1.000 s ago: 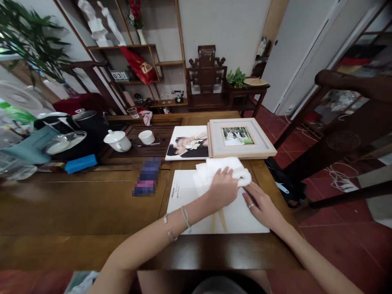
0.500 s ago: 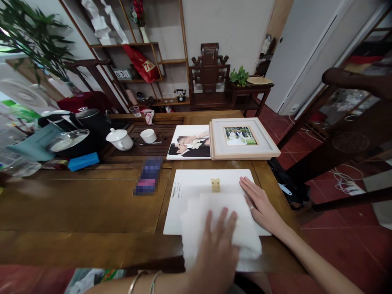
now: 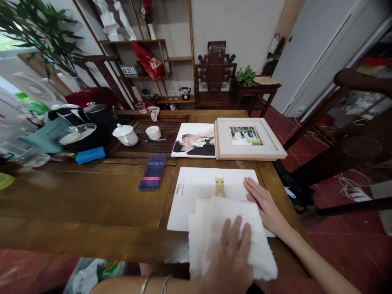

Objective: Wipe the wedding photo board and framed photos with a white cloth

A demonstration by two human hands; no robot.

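Cloth (image 3: 203, 228), white and folded in layers, lies over the near middle of a white board (image 3: 196, 177) and spills past its near edge. From where I stand, the left hand (image 3: 231, 255) is spread flat on top, its fingers a little apart, pinching nothing that I can see. The right hand (image 3: 266, 204) lies on the board's right side, fingers straight and close together.

Most in the way on the board are the cloth itself, which hides the lower part of a yellow bracket (image 3: 219, 184), and the left hand. Just beyond the board's far edge lie a photo panel (image 3: 199, 151) and, close by its right side, a pale wooden frame (image 3: 275, 147) around a smaller picture. Left of the board is a dark blue thing (image 3: 153, 175), too blurred to name. Farther off to the board's upper left are a cup (image 3: 153, 132), a lidded cup (image 3: 128, 136), a blue block (image 3: 90, 155) and a black kettle (image 3: 99, 116).

Under the board, the surface (image 3: 98, 196) is brown, glossy wood. Well past the board stand a carved chair (image 3: 216, 69) and, farther left, shelves (image 3: 179, 59); red tiles (image 3: 352, 232) cover the floor to its right.
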